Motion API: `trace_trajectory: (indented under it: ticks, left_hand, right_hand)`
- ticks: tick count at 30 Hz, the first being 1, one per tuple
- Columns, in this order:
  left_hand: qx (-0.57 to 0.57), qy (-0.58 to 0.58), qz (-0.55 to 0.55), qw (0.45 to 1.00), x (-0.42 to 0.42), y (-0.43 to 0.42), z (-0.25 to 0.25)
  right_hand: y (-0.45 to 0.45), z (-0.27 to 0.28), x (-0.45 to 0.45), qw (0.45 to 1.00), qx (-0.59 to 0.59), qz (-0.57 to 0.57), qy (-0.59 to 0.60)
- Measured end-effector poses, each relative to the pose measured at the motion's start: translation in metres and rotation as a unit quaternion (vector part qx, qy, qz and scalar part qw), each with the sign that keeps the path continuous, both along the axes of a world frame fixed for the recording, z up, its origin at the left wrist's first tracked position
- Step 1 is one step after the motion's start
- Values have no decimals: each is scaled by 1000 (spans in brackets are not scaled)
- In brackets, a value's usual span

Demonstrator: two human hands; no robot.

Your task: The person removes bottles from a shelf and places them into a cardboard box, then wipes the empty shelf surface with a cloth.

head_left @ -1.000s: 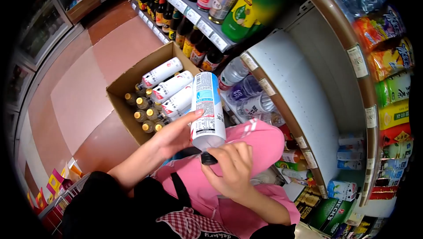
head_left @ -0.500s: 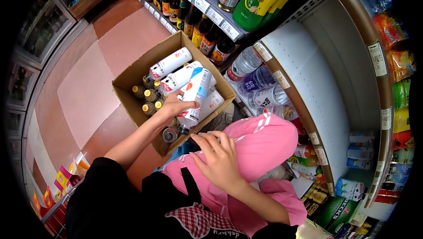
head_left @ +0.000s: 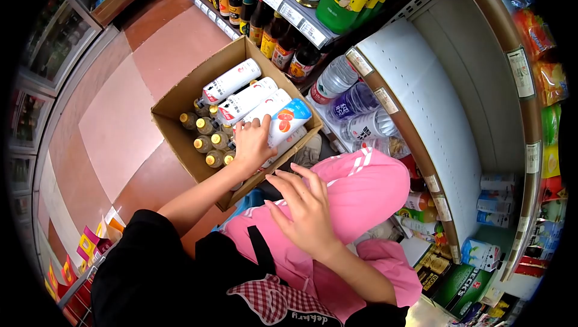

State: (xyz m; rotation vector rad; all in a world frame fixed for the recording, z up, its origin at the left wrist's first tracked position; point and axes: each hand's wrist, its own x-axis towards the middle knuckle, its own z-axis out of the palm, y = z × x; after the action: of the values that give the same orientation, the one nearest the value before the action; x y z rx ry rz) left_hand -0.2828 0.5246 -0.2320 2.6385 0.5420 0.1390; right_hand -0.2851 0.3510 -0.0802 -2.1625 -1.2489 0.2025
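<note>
A cardboard box [head_left: 180, 101] stands open in front of me, with several white bottles [head_left: 247, 99] lying on their sides over upright bottles with gold caps [head_left: 203, 143]. My left hand [head_left: 253, 143] reaches into the box, its fingers wrapped at the lower end of a white and blue bottle [head_left: 289, 119] with an orange fruit picture. That bottle lies at the right side of the box, on or beside the other white ones. My right hand [head_left: 305, 209] hangs above the pink-clothed knee, fingers apart and holding nothing.
At the right, a curved white shelf [head_left: 421, 104] rises beside large water bottles [head_left: 355, 99]. Sauce bottles [head_left: 271, 29] line a shelf behind the box. A wire basket [head_left: 78, 297] with packets is at the lower left. Fridge doors [head_left: 54, 38] stand far left.
My left hand has lowered the white and blue bottle into the box, turning its fruit picture upward. My right hand, earlier at the bottle's black cap, has come away with its fingers spread.
</note>
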Motion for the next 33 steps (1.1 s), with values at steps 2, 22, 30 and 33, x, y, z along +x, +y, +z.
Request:
trace_trajectory:
  ticks: [2,22,30,33]
  left_hand:
    - [38,1,-19,999,0,-3,0]
    - [19,-258,-190,947,13,-103,136]
    - [-53,-319,-353,878,23,-198,193]
    - [-92,-309,-407,855,26,-238,199]
  right_hand:
    - [-2,-1,1,1000,0,-3,2]
    - [-92,44,34,974,117,-180,-74]
    - [-220,92,36,894,153,-368,-205]
    - [-270,101,36,847,160,-442,-248]
